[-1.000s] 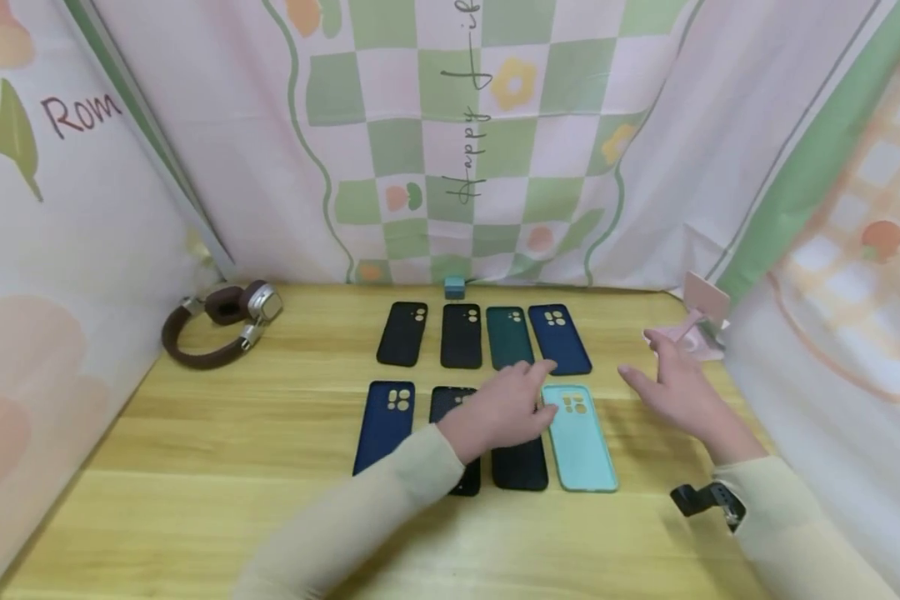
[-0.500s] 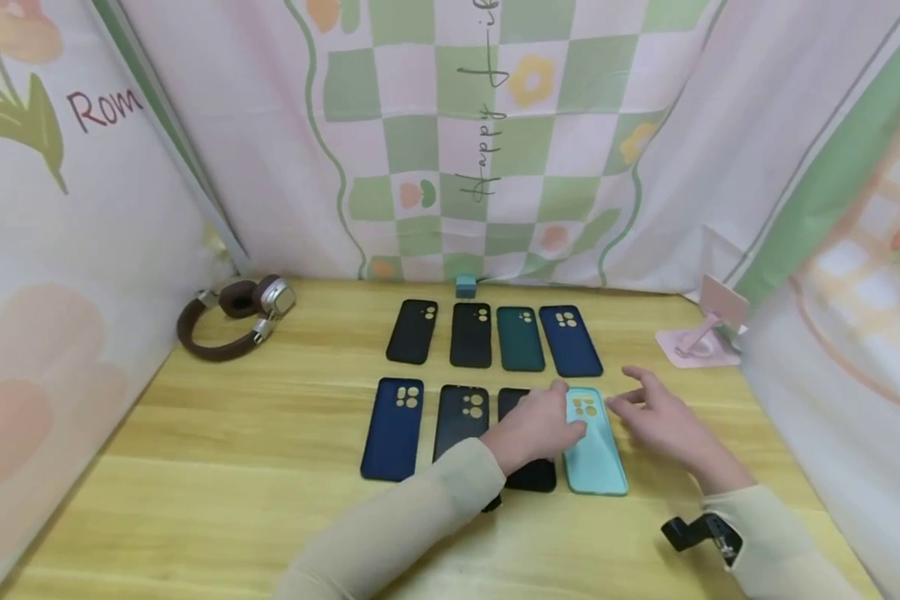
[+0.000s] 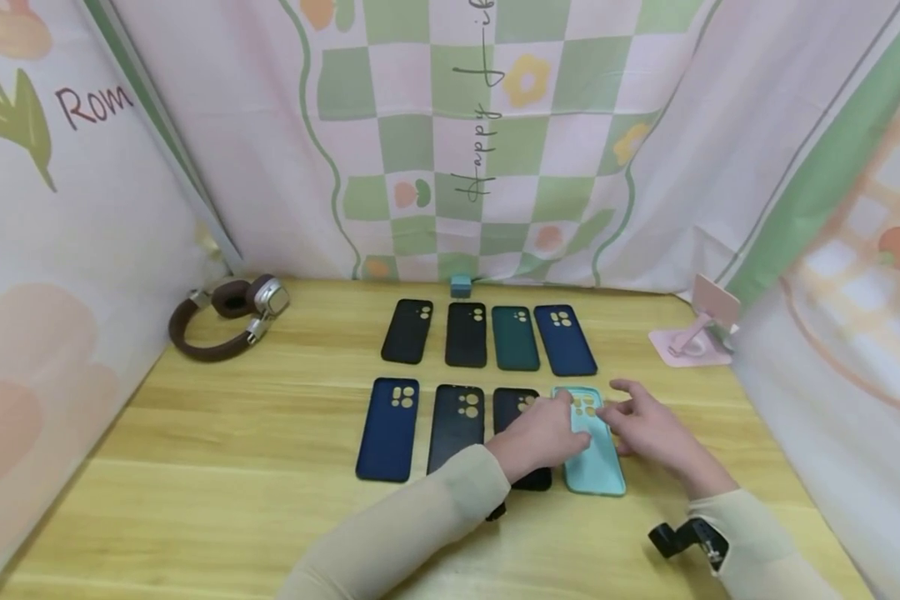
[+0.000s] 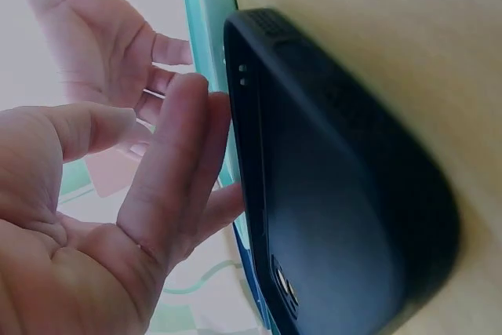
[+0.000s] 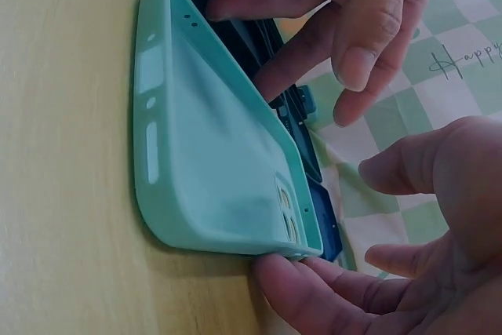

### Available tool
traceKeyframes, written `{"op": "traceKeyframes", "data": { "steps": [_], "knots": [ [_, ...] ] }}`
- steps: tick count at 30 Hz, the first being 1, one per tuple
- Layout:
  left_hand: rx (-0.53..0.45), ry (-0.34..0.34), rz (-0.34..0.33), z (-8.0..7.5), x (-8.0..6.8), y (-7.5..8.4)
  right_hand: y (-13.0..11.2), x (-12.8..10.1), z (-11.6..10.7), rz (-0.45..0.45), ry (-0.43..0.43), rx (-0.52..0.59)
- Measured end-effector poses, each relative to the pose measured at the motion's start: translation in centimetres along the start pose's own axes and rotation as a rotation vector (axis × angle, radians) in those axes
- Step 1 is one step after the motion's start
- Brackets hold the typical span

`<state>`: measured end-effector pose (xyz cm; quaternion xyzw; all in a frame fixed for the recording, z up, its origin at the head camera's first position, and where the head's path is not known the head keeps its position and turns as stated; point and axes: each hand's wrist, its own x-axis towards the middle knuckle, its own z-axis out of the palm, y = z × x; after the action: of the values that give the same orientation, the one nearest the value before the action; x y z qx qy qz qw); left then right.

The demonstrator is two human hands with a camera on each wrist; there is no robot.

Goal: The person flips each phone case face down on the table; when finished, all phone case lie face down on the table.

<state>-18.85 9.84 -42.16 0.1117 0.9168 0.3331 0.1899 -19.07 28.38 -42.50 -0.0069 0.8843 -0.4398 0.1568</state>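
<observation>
A mint-green phone case (image 3: 598,463) lies flat, open side up, at the right end of the front row. My left hand (image 3: 540,435) reaches over the neighbouring black phone case (image 3: 512,404), its fingers along the mint case's left edge. In the left wrist view the fingers (image 4: 169,162) are fairly straight, the thumb apart from them. From the other side comes my right hand (image 3: 656,432). Its fingertips (image 5: 276,271) are at the mint case's right edge in the right wrist view, apparently touching it, with the thumb raised clear. Neither hand curls round the case.
Beside these lie another black case (image 3: 456,425) and a navy case (image 3: 387,433). Behind runs a row with two black cases, a green case (image 3: 516,340) and a blue case (image 3: 566,342). Headphones (image 3: 213,354), a small blue block (image 3: 461,287) and a pink stand (image 3: 690,346) sit farther out.
My right hand has come down and left from near the pink stand to the mint case's right edge. My left hand has moved slightly right and down along its left side.
</observation>
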Motion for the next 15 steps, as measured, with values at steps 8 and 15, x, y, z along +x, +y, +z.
{"op": "traceKeyframes", "data": {
  "steps": [8, 15],
  "knots": [
    [0.035, 0.009, 0.088, 0.25, -0.06, -0.26, 0.54, 0.17, 0.10, 0.012, 0.000, 0.087],
    [0.052, 0.054, 0.144, 0.39, -0.18, -0.64, 0.31, 0.16, 0.05, -0.029, 0.078, 0.146]
  ]
}}
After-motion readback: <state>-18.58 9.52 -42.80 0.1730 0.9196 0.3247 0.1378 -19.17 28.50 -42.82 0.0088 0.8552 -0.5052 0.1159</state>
